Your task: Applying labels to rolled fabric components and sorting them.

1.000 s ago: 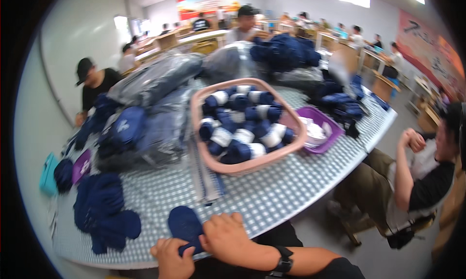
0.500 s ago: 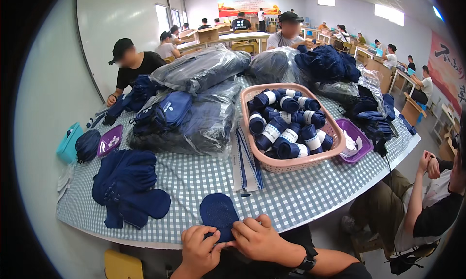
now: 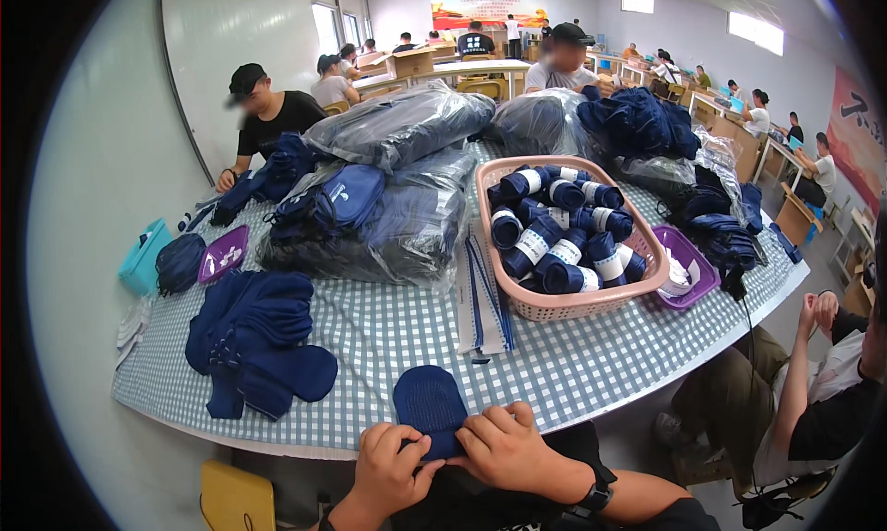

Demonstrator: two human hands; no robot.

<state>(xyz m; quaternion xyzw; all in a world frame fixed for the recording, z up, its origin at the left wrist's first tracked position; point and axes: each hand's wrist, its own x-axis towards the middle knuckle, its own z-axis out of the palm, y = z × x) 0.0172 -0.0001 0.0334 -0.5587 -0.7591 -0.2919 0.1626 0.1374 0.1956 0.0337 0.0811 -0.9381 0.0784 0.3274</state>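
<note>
A dark blue sock (image 3: pixel 428 402) lies flat at the near edge of the checked table (image 3: pixel 388 332), toe pointing away from me. My left hand (image 3: pixel 388 462) pinches its lower left end. My right hand (image 3: pixel 504 446) presses on its lower right end, fingers curled over the cloth. Both hands touch each other at the sock's open end. A black watch sits on my right wrist.
A pile of loose blue socks (image 3: pixel 259 341) lies left. A pink basket (image 3: pixel 628 295) of rolled, banded socks stands centre right, paper bands (image 3: pixel 480 295) beside it, a purple tray (image 3: pixel 691 270) right. Bagged stock (image 3: pixel 388 198) fills the middle. Seated people surround the table; one sits close on my right (image 3: pixel 804 392).
The view has tilted and shifted, so the table sits more centred. My hands stayed on the sock at the table's edge and drew closer together at its end.
</note>
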